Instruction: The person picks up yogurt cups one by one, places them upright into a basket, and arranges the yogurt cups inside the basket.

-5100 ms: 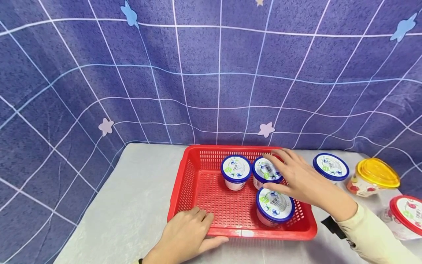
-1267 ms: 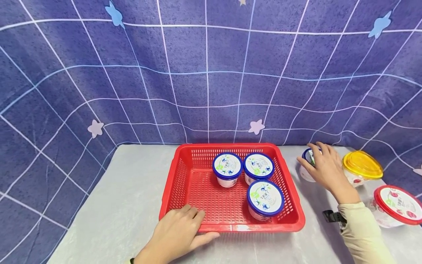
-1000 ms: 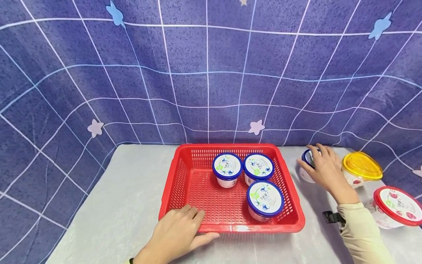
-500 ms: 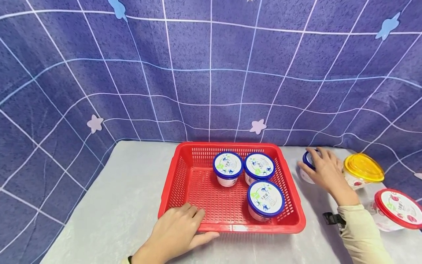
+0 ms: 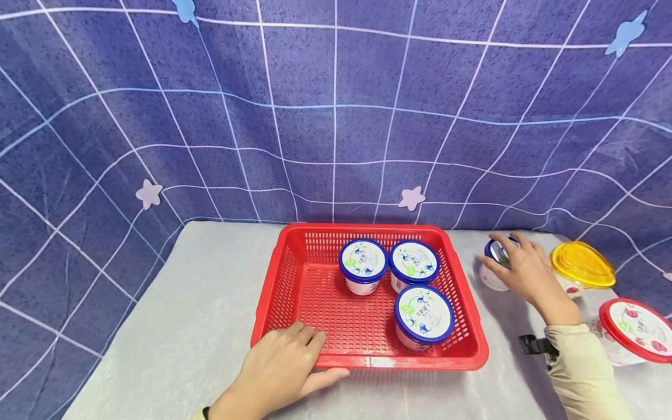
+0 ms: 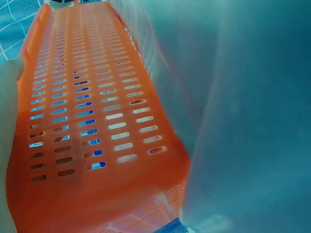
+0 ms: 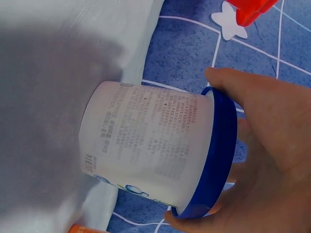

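Observation:
A red perforated basket stands on the table with three blue-lidded tubs inside: one at back left, one at back right and one in front. My left hand grips the basket's front rim near its left corner, fingers over it and thumb along the outside. In the left wrist view, the basket wall fills the left side. To the right of the basket, my right hand holds another blue-lidded tub by its lid, fingers and thumb around the edge.
Beside my right hand stands a tub with a yellow lid. A red-lidded tub is nearer, at the far right. A purple grid-patterned cloth hangs behind the grey table.
Five seconds ago my right hand was over the tubs in the basket; it has moved right to the tub on the table. Lately it barely moves. My left hand stays on the rim.

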### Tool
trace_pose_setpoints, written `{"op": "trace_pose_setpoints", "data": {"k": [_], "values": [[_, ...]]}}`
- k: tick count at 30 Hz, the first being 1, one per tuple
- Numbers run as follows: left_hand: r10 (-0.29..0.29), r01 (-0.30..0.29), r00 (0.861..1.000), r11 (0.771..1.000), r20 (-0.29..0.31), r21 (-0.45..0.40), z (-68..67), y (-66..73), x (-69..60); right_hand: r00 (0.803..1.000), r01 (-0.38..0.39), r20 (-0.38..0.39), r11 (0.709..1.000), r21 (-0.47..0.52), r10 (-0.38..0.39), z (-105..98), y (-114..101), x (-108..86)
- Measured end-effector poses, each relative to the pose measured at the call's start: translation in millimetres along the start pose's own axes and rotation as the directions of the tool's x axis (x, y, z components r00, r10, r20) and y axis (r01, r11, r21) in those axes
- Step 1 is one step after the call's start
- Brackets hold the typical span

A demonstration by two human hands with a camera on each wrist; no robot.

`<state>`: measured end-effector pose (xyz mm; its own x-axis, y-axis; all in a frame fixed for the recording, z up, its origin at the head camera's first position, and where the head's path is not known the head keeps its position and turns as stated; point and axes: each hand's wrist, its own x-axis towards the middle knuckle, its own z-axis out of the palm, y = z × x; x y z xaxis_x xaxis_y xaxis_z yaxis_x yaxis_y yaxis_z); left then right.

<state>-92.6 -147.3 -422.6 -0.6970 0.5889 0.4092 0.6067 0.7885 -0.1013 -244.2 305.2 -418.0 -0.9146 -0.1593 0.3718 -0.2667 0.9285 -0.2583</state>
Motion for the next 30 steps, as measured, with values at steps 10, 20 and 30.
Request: {"op": "trace_pose_setpoints", "data": {"k": [10,20,30], "values": [[0.006,-0.006,1.000,1.000,0.007,0.001,-0.3,-0.2,0.3,0.999,0.037,-0.026,0.999,-0.005,-0.037,0,3,-1.6],[0.015,-0.015,1.000,1.000,-0.025,0.005,1.0,-1.8,1.2,0.998,0.052,-0.048,0.998,0.025,-0.050,-14,-1,-0.9],[0.006,-0.006,1.000,1.000,0.011,0.017,0.0,-0.9,0.7,0.995,0.076,-0.064,0.996,0.037,-0.074,-22,-17,-2.6]]}}
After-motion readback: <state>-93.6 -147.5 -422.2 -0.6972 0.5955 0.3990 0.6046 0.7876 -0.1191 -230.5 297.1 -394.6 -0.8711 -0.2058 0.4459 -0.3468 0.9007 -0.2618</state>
